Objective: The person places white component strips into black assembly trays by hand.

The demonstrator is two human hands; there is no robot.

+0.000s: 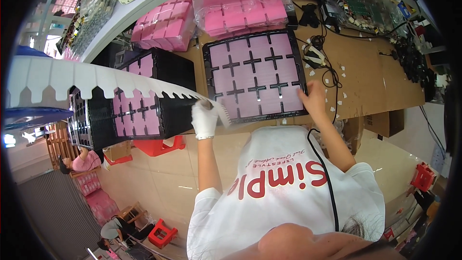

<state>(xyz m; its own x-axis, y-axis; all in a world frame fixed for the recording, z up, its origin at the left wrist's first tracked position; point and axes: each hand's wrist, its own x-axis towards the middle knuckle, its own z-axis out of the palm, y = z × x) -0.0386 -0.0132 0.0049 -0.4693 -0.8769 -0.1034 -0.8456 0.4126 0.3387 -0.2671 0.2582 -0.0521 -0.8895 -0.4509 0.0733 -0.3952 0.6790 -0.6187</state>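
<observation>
A black tray (208,62) lies on the bench in front of me, lined with pink sheet and set with rows of black cross-shaped dividers. My left hand (204,119), in a white glove, is closed at the tray's near left corner on a long white notched strip (96,78). This strip runs off to the far left, and its near end is blurred over the tray. My bare right hand (314,98) is at the tray's right edge, thumb and fingers apart, with nothing visible in it.
A stack of black trays (175,74) with pink liners stands left of the tray. Behind are wrapped pink foam blocks (240,7). Black cables (329,70) and white scraps lie on the brown bench top (365,74) at right. A red stool (161,145) is below.
</observation>
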